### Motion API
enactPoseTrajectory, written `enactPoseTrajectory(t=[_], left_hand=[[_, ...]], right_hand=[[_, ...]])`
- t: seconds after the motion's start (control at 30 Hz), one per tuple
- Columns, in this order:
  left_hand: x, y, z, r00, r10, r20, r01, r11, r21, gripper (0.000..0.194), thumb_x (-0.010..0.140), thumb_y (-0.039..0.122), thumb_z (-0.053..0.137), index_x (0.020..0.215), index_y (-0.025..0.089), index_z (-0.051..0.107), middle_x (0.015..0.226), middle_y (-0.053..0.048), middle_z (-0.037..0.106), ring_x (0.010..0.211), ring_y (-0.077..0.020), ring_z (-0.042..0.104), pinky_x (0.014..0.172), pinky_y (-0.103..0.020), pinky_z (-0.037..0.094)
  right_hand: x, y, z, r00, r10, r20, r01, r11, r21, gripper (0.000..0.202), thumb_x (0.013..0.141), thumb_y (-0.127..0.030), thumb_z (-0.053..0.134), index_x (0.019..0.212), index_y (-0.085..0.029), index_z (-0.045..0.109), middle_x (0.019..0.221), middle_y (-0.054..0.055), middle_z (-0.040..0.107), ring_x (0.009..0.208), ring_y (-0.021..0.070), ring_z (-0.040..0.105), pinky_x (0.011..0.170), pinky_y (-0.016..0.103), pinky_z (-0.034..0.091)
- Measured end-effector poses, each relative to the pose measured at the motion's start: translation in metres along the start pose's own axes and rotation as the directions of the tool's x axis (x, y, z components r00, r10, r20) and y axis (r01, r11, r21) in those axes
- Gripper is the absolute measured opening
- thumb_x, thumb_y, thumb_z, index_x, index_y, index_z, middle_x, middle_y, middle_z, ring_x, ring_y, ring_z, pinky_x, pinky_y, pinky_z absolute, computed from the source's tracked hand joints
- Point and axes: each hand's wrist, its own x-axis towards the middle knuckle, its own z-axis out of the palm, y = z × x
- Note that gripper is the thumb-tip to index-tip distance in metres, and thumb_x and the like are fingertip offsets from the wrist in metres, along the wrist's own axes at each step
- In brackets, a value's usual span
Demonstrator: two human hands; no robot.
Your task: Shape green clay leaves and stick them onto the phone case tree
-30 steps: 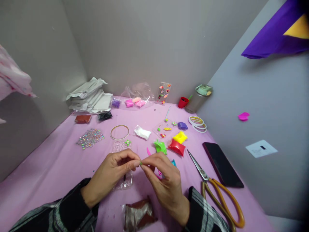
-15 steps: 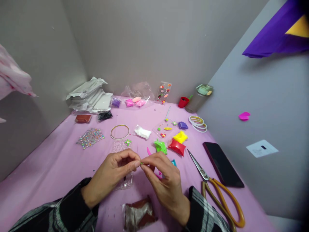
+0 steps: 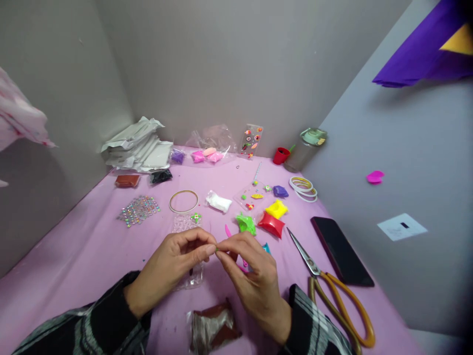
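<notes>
At lower centre, the left hand [image 3: 162, 268] and right hand [image 3: 258, 281] pinch a tiny green piece [image 3: 217, 249] narrowly between fingertips, presumably because its small size demands precise, two-sided control.

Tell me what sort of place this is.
Probably a craft corner, perhaps at home: a cloth-covered table against walls, with colourful packets that look like modelling clay, large scissors and a patch of shiny gems.

Head-high, facing forward and down
</notes>
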Motion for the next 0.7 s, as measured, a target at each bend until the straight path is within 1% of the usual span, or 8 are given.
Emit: enactPoseTrajectory(t=[0.2,0.37,0.53,0.7], left_hand=[[0.0004,-0.0009,0.0011,1.0,-0.007,-0.005,0.007,1.0,-0.016,0.024,0.089,0.042,0.067,0.08,0.019,0.067,0.071,0.003,0.055,0.067,-0.0127,0.048,0.064,-0.025,0.037],[0.0011,-0.0009,0.0007,1.0,-0.008,-0.018,0.008,1.0,-0.017,0.021,0.088,0.04,0.068,0.084,0.02,0.069,0.076,0.002,0.059,0.072,-0.0135,0.052,0.069,-0.025,0.04],[-0.0002,0.0003,0.0014,1.0,-0.011,-0.018,0.011,1.0,-0.021,0.023,0.088,0.04,0.068,0.079,0.019,0.067,0.071,0.003,0.055,0.067,-0.0127,0.048,0.065,-0.025,0.038],[-0.0009,0.0019,0.0016,1.0,-0.015,-0.028,0.014,1.0,-0.019,0.022,0.088,0.04,0.067,0.081,0.019,0.068,0.073,0.003,0.057,0.069,-0.0135,0.05,0.066,-0.026,0.039]], right_hand=[[-0.0001,0.0004,0.0004,1.0,0.001,0.007,-0.001,1.0,0.008,0.011,0.09,-0.007,0.066,0.094,-0.016,0.071,0.081,0.003,0.067,0.07,0.0128,0.062,0.063,0.025,0.051],[0.0003,-0.0002,0.0002,1.0,-0.003,-0.005,0.003,1.0,0.004,0.011,0.091,-0.008,0.066,0.093,-0.017,0.07,0.081,0.003,0.067,0.071,0.0131,0.062,0.064,0.025,0.051],[0.0,-0.0011,-0.0003,1.0,-0.003,-0.002,0.003,1.0,-0.006,0.011,0.091,-0.008,0.065,0.094,-0.018,0.07,0.081,0.002,0.067,0.069,0.0127,0.061,0.062,0.025,0.051],[0.0005,-0.0013,-0.0001,1.0,0.002,0.003,-0.002,1.0,0.005,0.013,0.09,-0.007,0.066,0.095,-0.018,0.07,0.082,0.002,0.067,0.07,0.0131,0.061,0.063,0.026,0.052]])
